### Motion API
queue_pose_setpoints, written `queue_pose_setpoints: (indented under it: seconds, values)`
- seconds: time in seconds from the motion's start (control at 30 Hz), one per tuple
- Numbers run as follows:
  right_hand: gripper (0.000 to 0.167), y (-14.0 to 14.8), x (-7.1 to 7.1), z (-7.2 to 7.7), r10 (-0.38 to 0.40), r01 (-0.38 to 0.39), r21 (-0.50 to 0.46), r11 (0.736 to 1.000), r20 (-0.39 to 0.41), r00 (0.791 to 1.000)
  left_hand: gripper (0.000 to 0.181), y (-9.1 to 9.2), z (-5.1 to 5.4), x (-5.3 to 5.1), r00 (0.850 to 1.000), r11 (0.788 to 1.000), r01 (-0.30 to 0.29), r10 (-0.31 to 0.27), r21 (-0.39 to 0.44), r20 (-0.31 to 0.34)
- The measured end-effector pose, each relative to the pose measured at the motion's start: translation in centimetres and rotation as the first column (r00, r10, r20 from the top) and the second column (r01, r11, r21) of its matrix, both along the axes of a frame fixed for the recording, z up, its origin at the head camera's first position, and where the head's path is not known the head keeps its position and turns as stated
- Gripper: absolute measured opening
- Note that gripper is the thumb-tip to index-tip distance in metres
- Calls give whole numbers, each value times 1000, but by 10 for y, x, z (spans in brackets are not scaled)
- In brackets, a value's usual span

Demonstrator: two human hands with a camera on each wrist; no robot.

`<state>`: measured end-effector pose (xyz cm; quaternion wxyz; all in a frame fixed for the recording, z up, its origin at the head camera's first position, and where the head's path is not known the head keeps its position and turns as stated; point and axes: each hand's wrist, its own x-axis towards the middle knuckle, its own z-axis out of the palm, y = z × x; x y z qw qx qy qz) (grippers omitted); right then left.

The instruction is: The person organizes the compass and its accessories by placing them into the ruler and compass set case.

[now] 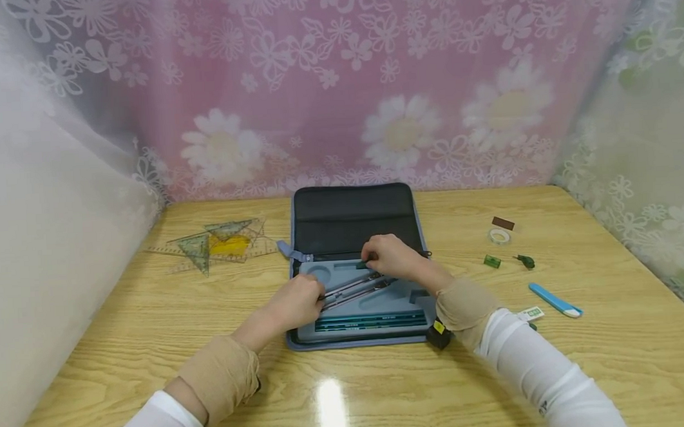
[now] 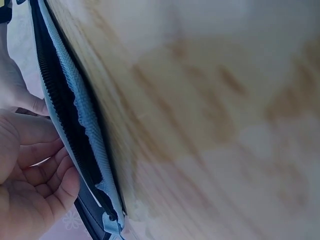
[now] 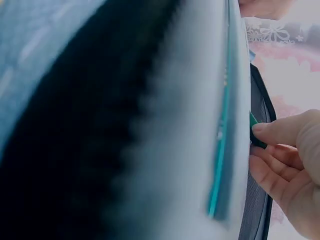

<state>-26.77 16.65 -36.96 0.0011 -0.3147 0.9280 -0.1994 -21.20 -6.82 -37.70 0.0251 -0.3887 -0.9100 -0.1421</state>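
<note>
A zip case [image 1: 360, 343] lies unfolded on the table, with a grey moulded tray [image 1: 370, 307] in its near half. Two slender metal drawing instruments [image 1: 349, 297], which look like compasses, lie slantwise in the tray above a row of dark green pencils [image 1: 371, 321]. My left hand [image 1: 300, 299] is at the tray's left edge, fingers bent by the instruments' ends; its fingertips are hidden, so a grip on them is unclear. Near the tray's top, my right hand [image 1: 393, 257] pinches a small dark green piece [image 3: 256, 131] between thumb and fingers.
Clear rulers and set squares [image 1: 218, 244] overlap at the left. To the right are a brown strip [image 1: 503, 223], a tape roll [image 1: 499, 235], a green sharpener-like block [image 1: 492, 261], a dark green fitting [image 1: 526, 261], a white eraser [image 1: 531, 314] and a blue cutter [image 1: 555, 300].
</note>
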Motion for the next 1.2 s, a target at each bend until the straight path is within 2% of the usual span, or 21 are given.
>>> queue_pose_setpoints:
  seconds: [0.27, 0.37, 0.57, 0.67, 0.77, 0.97, 1.2]
  values:
    - [13, 2, -2, 1, 23, -24, 16, 1000, 11, 1000, 32, -1, 2, 0, 1000, 1000, 5, -5, 16, 3]
    - [13, 2, -2, 2, 6, -7, 12, 1000, 40, 999, 32, -1, 2, -1, 1000, 1000, -1, 1, 14, 0]
    - [10, -1, -2, 3, -33, 35, -19, 999, 93, 995, 29, 1, 2, 1, 998, 999, -37, 37, 2, 43]
    - [11, -3, -3, 3, -41, 44, -22, 999, 107, 993, 31, 1, 0, 2, 999, 999, -38, 38, 2, 35]
    - [13, -5, -4, 4, -66, 70, -16, 997, 155, 986, 32, 0, -1, 2, 999, 1000, -31, 31, 4, 21]
    - [15, -4, -8, 7, -135, 147, -23, 989, 277, 951, 32, 0, -1, 2, 1000, 1000, -11, 11, 5, -2]
    - [10, -3, -9, 9, -129, 142, -28, 989, 282, 951, 31, 2, 1, 2, 1000, 1000, -9, 9, 3, -12]
